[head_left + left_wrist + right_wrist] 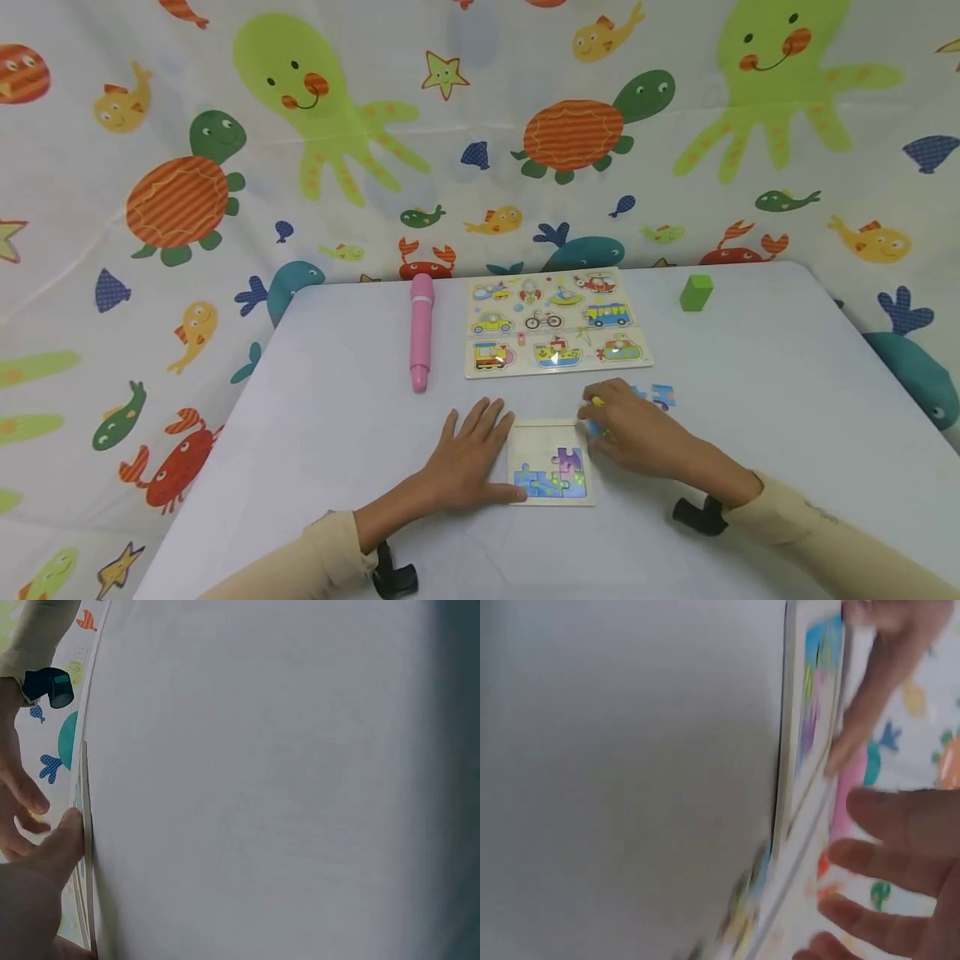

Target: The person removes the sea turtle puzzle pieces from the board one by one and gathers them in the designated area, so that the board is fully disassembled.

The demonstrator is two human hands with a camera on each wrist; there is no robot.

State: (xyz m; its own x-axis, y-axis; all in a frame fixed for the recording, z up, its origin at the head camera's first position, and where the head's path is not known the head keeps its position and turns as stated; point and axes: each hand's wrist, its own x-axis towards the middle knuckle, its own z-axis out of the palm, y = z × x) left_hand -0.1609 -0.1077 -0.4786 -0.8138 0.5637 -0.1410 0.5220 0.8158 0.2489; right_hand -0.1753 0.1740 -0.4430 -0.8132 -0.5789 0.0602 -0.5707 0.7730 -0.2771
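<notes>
A small wooden puzzle tray [545,437] lies on the table, its lower and right parts filled with joined blue and purple jigsaw pieces [568,472]. My left hand [465,467] lies at its left side with fingers spread, the thumb resting on the lower left corner. Just right of the tray, my right hand [637,429] hovers over loose jigsaw pieces [663,395], partly covering them. In the right wrist view the right fingers [885,862] are extended and apart, with nothing seen between them; that view is blurred.
Behind the tray lies a wooden vehicle peg puzzle board [558,323]. A pink pen-shaped stick [422,333] is left of the board, and a green block [696,293] stands at the back right. A patterned sea-animal cloth [480,125] hangs behind the white table [337,400].
</notes>
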